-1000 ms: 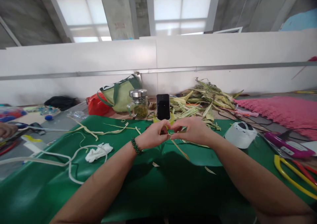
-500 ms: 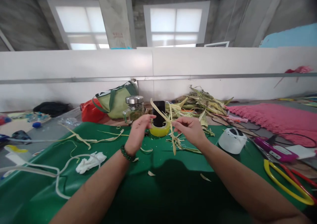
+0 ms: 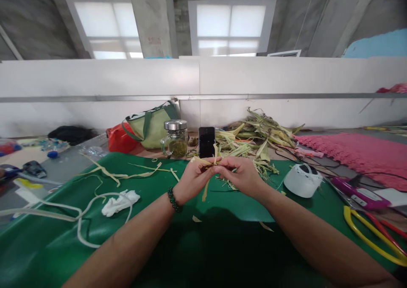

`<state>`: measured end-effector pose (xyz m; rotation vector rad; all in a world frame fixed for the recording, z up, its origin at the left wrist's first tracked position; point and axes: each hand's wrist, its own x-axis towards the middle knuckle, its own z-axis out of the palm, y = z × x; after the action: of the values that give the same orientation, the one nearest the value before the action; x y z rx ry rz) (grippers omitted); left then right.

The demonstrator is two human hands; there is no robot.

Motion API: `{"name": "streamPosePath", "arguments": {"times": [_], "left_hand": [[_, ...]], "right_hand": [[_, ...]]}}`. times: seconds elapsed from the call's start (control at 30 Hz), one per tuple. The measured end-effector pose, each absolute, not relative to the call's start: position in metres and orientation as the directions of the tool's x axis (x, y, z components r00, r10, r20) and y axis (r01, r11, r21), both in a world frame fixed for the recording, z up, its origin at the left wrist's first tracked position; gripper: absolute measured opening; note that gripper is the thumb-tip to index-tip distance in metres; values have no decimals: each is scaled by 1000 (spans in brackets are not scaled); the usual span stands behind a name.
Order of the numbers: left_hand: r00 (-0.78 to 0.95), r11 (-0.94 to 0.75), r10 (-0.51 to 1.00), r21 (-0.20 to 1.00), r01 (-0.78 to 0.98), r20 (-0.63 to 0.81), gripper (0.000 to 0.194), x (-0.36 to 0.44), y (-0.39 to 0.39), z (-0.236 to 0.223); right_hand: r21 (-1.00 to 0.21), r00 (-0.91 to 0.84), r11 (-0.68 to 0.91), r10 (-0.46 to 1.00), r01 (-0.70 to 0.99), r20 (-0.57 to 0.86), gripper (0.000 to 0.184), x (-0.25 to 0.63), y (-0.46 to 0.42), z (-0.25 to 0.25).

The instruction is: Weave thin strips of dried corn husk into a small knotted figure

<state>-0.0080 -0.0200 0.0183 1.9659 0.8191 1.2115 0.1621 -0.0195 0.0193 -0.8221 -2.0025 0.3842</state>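
Observation:
My left hand (image 3: pixel 195 175), with a green bead bracelet (image 3: pixel 174 199) at the wrist, is closed on pale corn husk strips (image 3: pixel 206 189). Against it, thumb to thumb, my right hand (image 3: pixel 241 174) pinches the same strips. One husk end sticks up between the fingers and another hangs below. Most of the held part is hidden by the fingers. Just behind the hands a black phone (image 3: pixel 207 141) stands upright. More husk shreds (image 3: pixel 265 169) lie beyond my right hand.
Green mat (image 3: pixel 222 245) underneath. Behind are a lidded glass jar (image 3: pixel 177 141), a green bag (image 3: pixel 149 129) and a heap of dried husks (image 3: pixel 270 129). White thread spool (image 3: pixel 302 180), purple tool (image 3: pixel 361 193) and yellow-handled scissors (image 3: pixel 365 237) lie right; white tubing (image 3: pixel 79 220) and crumpled tissue (image 3: pixel 121 203) left.
My left hand has moved right and closed on the husk strips beside my right hand. The hands now meet. The yellow ring in front of the phone is no longer visible.

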Motion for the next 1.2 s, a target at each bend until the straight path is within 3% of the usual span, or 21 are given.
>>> {"name": "streamPosePath", "arguments": {"times": [0.13,0.33,0.57,0.73,0.9,0.97,1.03,1.13,1.2], "left_hand": [[353,-578,791,800,162,500,34,-10,-21,21],[307,-561,811,811,165,498,35,-10,-27,25],[366,-179,909,980,-87,198,41,-11,-21,25],[359,-157,907,967,-199,221,46,-11,-21,27],[308,-389,884,919,70,351,30,-10,-23,26],[299,-491,851,856,161,432,34,-9,-22,24],[289,-543,832,802,249,473,38,-9,-21,21],[305,-547,836,740,390,457,36,-7,-18,16],[343,-556,830,705,440,440,32,-4,-18,13]], "right_hand": [[-552,-469,771,634,318,615,18,169,-20,26],[-637,-455,708,696,305,555,25,174,-12,29],[-818,-490,542,775,190,400,31,173,1,23],[-821,-478,535,785,200,395,26,174,-3,26],[-755,-465,600,765,263,446,24,174,-4,27],[-723,-454,630,752,284,477,23,175,-3,25],[-605,-350,710,704,362,618,23,176,-4,23],[-295,-198,786,461,543,865,20,172,-10,18],[-220,-238,790,417,572,877,14,166,-15,15]]}}
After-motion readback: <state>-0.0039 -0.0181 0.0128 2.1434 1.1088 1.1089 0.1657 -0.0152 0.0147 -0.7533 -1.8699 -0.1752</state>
